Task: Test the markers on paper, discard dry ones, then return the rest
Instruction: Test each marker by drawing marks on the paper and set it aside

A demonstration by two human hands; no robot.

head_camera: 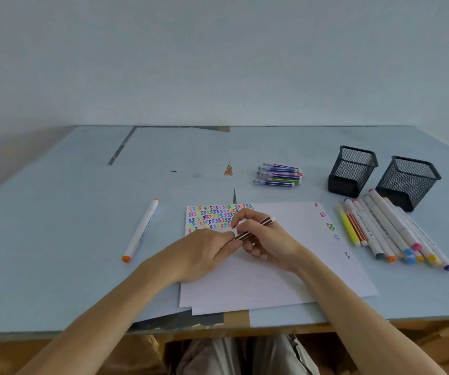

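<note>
Right hand (261, 234) grips striped marker (256, 228); left hand (207, 250) pinches its lower end, over paper (285, 266).

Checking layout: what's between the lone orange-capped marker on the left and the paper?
Head view: nothing. Only bare blue table lies between the orange-capped marker and the paper.

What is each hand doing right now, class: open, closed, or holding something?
Left hand: fingers pinch the lower end of the striped marker over the paper.
Right hand: fingers curled round the same marker's barrel.
</note>
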